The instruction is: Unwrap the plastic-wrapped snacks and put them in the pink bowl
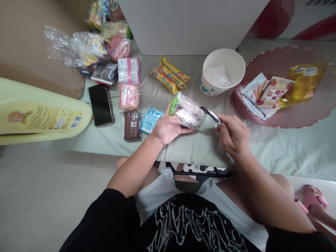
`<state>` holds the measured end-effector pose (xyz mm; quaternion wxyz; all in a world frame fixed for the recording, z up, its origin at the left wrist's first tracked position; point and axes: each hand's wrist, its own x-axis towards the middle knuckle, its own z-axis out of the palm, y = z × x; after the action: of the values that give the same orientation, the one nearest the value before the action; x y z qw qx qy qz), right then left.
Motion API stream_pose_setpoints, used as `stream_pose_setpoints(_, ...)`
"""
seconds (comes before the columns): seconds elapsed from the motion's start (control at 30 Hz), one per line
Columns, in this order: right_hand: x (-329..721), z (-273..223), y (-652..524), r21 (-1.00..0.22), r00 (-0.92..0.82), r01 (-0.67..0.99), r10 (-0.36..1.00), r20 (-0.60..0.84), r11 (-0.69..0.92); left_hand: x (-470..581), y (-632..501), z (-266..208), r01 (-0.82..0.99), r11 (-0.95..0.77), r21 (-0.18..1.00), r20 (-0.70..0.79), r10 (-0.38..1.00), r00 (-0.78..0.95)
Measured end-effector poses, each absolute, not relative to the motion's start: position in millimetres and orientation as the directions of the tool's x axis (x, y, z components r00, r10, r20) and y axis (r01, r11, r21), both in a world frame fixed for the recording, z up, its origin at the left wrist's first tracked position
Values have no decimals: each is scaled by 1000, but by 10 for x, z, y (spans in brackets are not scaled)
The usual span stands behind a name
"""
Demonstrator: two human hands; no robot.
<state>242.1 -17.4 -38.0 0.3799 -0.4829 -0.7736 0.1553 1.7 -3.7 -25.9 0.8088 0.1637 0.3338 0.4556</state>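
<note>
My left hand (167, 128) is closed round a clear-wrapped food package (187, 112) with a green end, holding it up over the cloth-covered surface. In my right hand (234, 134) is a utility knife (211, 116), its dark blade pointing left at the package's right side. Whether the blade tip touches the wrapper I cannot tell. Close to my left hand lies a blue packet (151, 120), with a brown packet (132, 126) beside it. Beyond the package are several yellow snack packs (170, 75).
A white paper cup (214, 89) holds crumpled clear plastic. The pink bowl (296, 120) at right contains several packets. At left are a phone (101, 105), a yellow bottle (47, 117) and a heap of wrapped snacks (105, 52). A white box (183, 28) stands at the back.
</note>
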Motion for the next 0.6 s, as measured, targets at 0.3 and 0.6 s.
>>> stream_pose_setpoints(0.3, 2292, -420, -199, -561, -320, 577, 796, 513, 593, 157, -84, -324, -571, 515, 640, -365, 857, 364)
stream_pose_setpoints(0.6, 2370, -389, -237, -580, -321, 670, 885, 337, 463, 133, -69, -265, -558, 482, 676, -402, 875, 269)
